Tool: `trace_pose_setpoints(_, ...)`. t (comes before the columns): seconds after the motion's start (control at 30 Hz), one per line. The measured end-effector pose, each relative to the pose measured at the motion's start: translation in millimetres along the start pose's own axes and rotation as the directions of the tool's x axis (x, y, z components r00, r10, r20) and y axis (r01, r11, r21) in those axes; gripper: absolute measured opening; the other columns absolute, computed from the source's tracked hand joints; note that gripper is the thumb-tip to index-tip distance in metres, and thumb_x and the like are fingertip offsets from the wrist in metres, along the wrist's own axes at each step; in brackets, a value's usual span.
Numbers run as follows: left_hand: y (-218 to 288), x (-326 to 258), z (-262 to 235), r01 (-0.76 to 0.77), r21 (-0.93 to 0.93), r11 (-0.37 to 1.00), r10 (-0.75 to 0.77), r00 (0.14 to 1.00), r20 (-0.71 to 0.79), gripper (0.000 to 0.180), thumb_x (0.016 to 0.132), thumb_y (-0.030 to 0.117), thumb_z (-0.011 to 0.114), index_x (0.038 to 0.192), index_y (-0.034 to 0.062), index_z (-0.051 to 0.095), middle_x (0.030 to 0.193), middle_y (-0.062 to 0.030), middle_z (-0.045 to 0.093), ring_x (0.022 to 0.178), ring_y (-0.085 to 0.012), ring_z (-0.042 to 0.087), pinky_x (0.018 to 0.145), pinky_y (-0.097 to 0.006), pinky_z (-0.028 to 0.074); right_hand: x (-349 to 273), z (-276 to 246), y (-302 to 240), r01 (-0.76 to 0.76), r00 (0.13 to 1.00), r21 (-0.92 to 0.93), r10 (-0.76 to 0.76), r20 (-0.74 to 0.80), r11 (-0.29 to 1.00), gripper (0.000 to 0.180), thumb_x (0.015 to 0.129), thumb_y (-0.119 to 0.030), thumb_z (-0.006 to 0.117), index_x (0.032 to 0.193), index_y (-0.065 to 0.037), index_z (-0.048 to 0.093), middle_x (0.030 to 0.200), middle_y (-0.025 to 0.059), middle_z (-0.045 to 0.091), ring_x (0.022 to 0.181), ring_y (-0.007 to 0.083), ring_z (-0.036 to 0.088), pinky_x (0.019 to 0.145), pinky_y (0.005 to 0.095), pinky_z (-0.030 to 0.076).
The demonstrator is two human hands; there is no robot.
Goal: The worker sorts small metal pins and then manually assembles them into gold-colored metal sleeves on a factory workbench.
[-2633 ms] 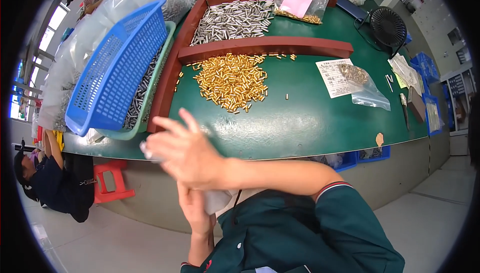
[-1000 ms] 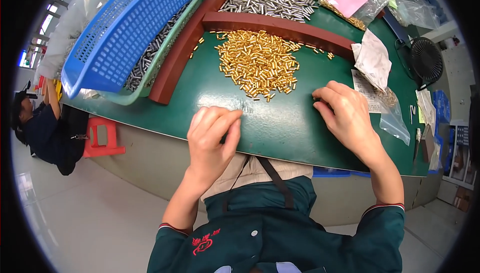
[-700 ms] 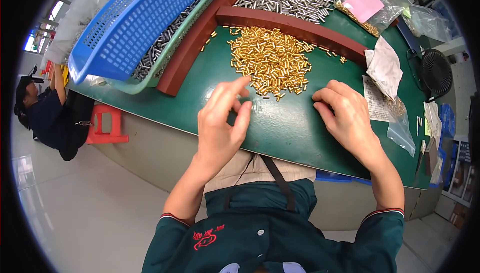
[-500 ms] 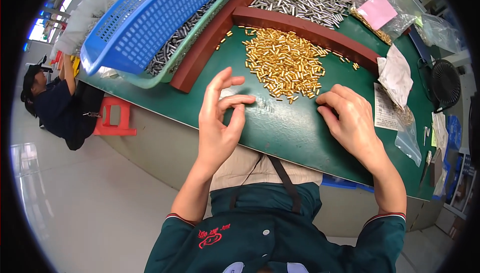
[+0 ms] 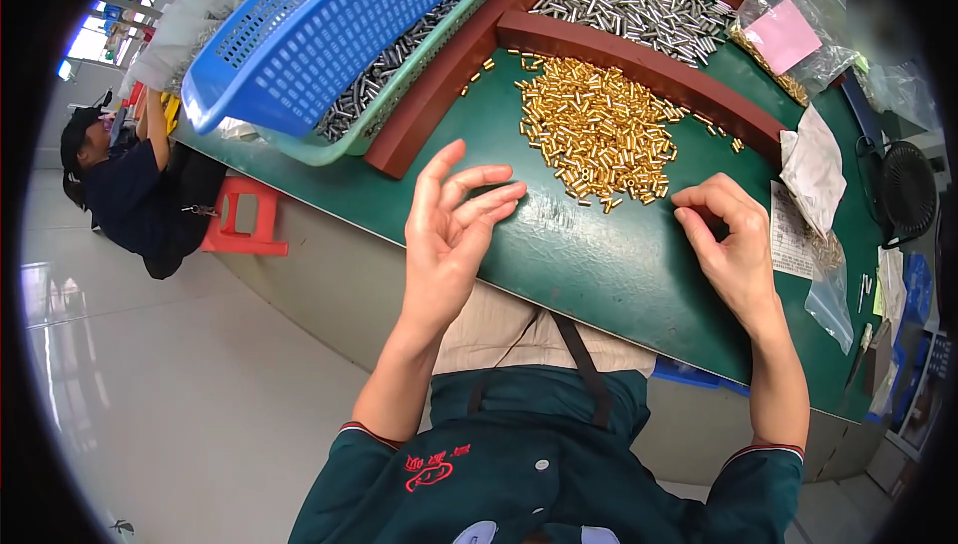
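A heap of short, gold-coloured metal tubes (image 5: pixel 599 130) lies on the green tabletop (image 5: pixel 599 270). My left hand (image 5: pixel 449 230) hovers at the near left of the heap, palm turned inward and fingers spread. Nothing shows in it. At the near right of the heap is my right hand (image 5: pixel 733 245), its thumb and index fingertips close together in a pinch. Whatever might be between those tips is too small or hidden to make out.
Brown-red bars (image 5: pixel 639 75) frame the heap, with silver pins (image 5: pixel 634 5) behind. A blue basket (image 5: pixel 329 35) rests on a green basket (image 5: pixel 344 150) of dark pins. At right are a crumpled cloth (image 5: pixel 813 170) and a fan (image 5: pixel 906 190). A co-worker (image 5: pixel 125 190) sits far left.
The view has shifted, so the table and heap appear farther right. My left fingers have opened away from the thumb. My right hand stays near the heap's edge, its thumb and index tips still close.
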State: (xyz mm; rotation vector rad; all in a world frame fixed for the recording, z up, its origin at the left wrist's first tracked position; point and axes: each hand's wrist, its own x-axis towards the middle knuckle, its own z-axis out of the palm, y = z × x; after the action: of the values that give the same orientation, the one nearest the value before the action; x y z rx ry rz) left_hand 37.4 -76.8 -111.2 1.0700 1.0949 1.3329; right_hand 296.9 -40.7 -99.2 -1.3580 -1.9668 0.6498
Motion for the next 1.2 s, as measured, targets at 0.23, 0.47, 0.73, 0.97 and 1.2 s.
trace_pose_setpoints(0.23,1,-1,-3,0.081,-0.153,0.985,-0.083,0.997,-0.003,0.058,0.084,-0.01,0.043,0.136,-0.0001,0.021,0.118,-0.0212,0.049,0.109,-0.0295,0.056,0.092,-0.034,0.045,-4,-2,4,-0.095,0.995,-0.124,0.092,-0.035,0.988,0.008,0.073,-0.001,0.065,0.081,0.0,0.064,0.072,0.0089,0.057,0.06,0.0203,0.058,0.054,0.0303,0.046)
trace_pose_setpoints(0.47,-1,1,9,-0.158,0.408,0.899,0.143,0.987,0.068,0.024,0.08,-0.008,0.054,0.103,-0.0029,0.058,0.091,-0.008,0.06,0.08,-0.0123,0.058,0.073,-0.024,0.046,-3,-2,5,-0.035,0.999,-0.119,0.037,0.016,0.992,0.006,0.073,-0.001,0.063,0.08,-0.002,0.064,0.073,0.0096,0.057,0.064,0.0251,0.059,0.059,0.0351,0.046)
trace_pose_setpoints(0.73,-6,13,37,-0.422,0.73,0.537,0.324,0.903,0.283,0.02,0.07,-0.004,0.064,0.09,0.0,0.062,0.082,-0.0105,0.056,0.073,-0.0265,0.056,0.064,-0.034,0.044,-1,-30,11,-0.062,0.998,-0.194,0.058,-0.026,0.979,0.009,0.076,0.0,0.058,0.082,0.0,0.064,0.077,0.0128,0.06,0.07,0.0322,0.06,0.063,0.0382,0.048)
trace_pose_setpoints(0.97,-15,12,44,-0.442,0.751,0.49,0.307,0.894,0.326,0.021,0.07,-0.003,0.065,0.09,0.0008,0.06,0.084,-0.011,0.055,0.079,-0.0278,0.055,0.067,-0.036,0.044,-10,-28,14,-0.059,0.997,-0.372,0.034,-0.073,0.926,0.008,0.074,-0.001,0.06,0.082,-0.002,0.061,0.078,0.0126,0.056,0.073,0.0336,0.058,0.064,0.0425,0.047)
trace_pose_setpoints(1.2,-18,15,50,-0.503,0.734,0.456,0.346,0.861,0.374,0.021,0.069,-0.003,0.066,0.089,0.0003,0.06,0.083,-0.0103,0.054,0.077,-0.0274,0.054,0.067,-0.036,0.044,-7,-2,10,0.103,0.993,-0.17,-0.111,-0.041,0.98,0.01,0.071,-0.001,0.065,0.08,-0.003,0.062,0.077,0.0085,0.055,0.076,0.028,0.057,0.065,0.0381,0.046)
